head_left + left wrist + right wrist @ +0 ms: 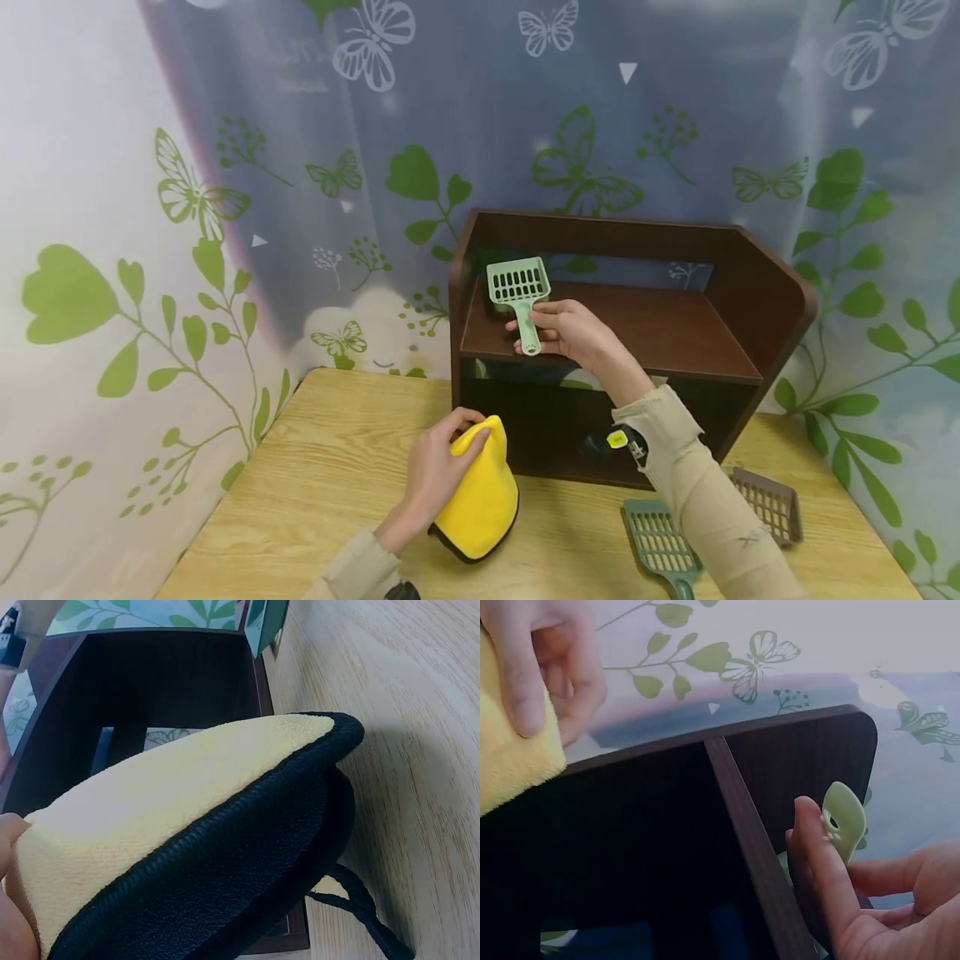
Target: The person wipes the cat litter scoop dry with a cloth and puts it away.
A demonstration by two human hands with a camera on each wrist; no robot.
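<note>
My right hand (573, 333) pinches the handle of a light green litter scoop (522, 310). The slotted head tilts up over the left end of the dark brown shelf's upper board (660, 329). In the right wrist view the scoop's handle end (846, 817) shows between thumb and fingers. Lower and to the left, my left hand (442, 467) grips the top of a folded yellow cloth (483, 508) with a black edge. This cloth hangs in front of the shelf. Its dark underside (247, 862) and a thin black loop (360, 900) show in the left wrist view.
On the wooden table (330, 450), a darker green litter scoop (663, 542) and a brown one (772, 504) lie at the front right, near my right forearm. The shelf's high side panel (772, 300) stands right of the scoop. Behind hangs a patterned curtain (465, 100).
</note>
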